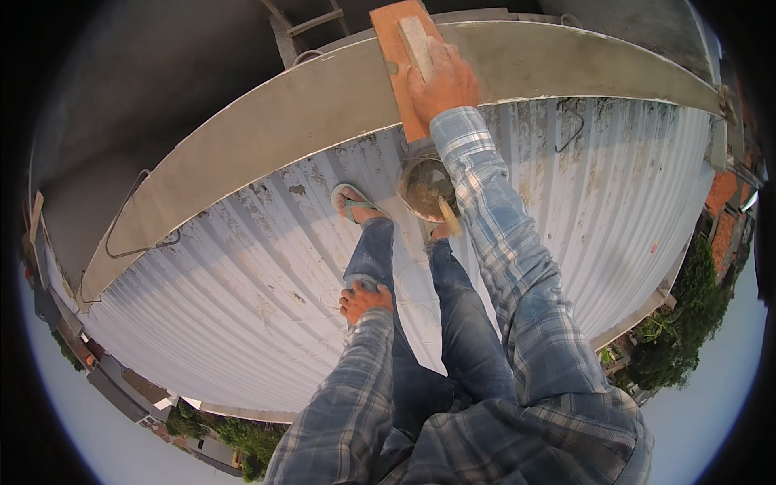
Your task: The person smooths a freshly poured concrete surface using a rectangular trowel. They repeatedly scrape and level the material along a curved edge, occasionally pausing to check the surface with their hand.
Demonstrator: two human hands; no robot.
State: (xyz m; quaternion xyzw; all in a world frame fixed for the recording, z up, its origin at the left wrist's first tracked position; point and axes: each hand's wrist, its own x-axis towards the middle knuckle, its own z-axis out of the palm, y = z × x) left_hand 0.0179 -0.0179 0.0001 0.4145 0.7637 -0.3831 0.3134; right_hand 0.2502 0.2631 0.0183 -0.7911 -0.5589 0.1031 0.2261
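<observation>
My right hand (446, 81) grips the pale wooden handle of a plastering float (394, 73). The float's orange-brown board lies across the smooth grey plastered ledge (315, 105), overhanging its near edge. Below that hand, partly behind my right sleeve, stands a round bucket (402, 182) of wet grey mortar. A trowel's wooden handle (449, 217) sticks out over its near rim. My left hand (365, 304) rests on my left knee with its fingers curled. Something greyish shows beside the thumb; whether it is a held thing or trouser cloth is unclear.
My sandalled foot (356, 204) stands on the ribbed metal roof (267, 267), spotted with mortar. Bent metal rods (121, 214) stick out at the ledge's left, and another rod (572, 125) lies at right. Beyond the ledge is a dark wall with a wooden ladder-like frame (315, 22).
</observation>
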